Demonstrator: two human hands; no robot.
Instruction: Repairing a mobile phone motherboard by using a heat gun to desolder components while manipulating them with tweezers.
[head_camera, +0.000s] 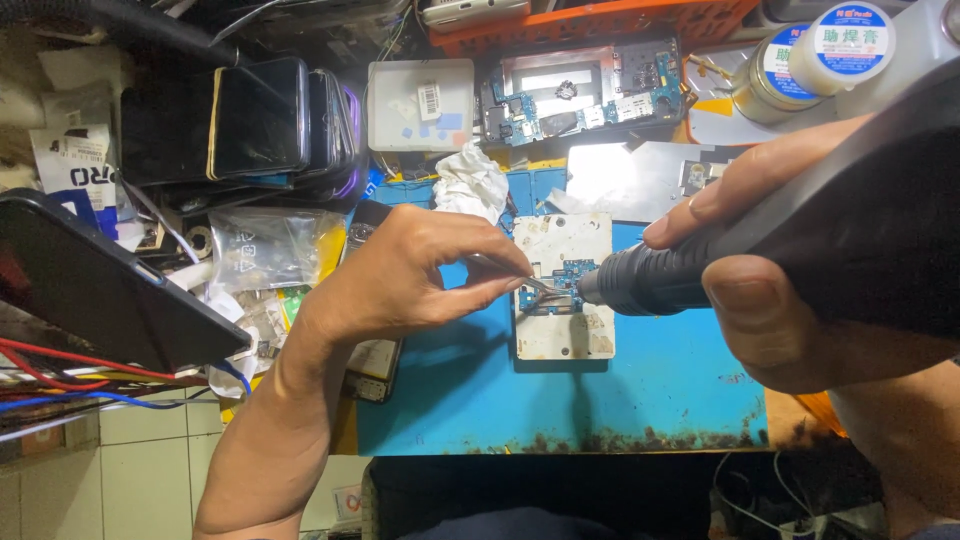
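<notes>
My left hand (410, 275) pinches metal tweezers (515, 275) whose tips rest on a small blue circuit board (560, 288). The board lies on a worn white holder plate (560, 335) on a blue work mat (640, 385). My right hand (790, 290) grips a thick black hot-air tool (800, 245); its nozzle points left and nearly touches the board's right edge.
Stacked dark phones (260, 120) lie at the back left, and a black phone (90, 285) leans at the left edge. An opened phone chassis (580, 95), a white plastic box (420, 105), crumpled tissue (470, 185) and two small jars (820, 55) stand behind the mat. Red and blue wires (60, 375) run at the left.
</notes>
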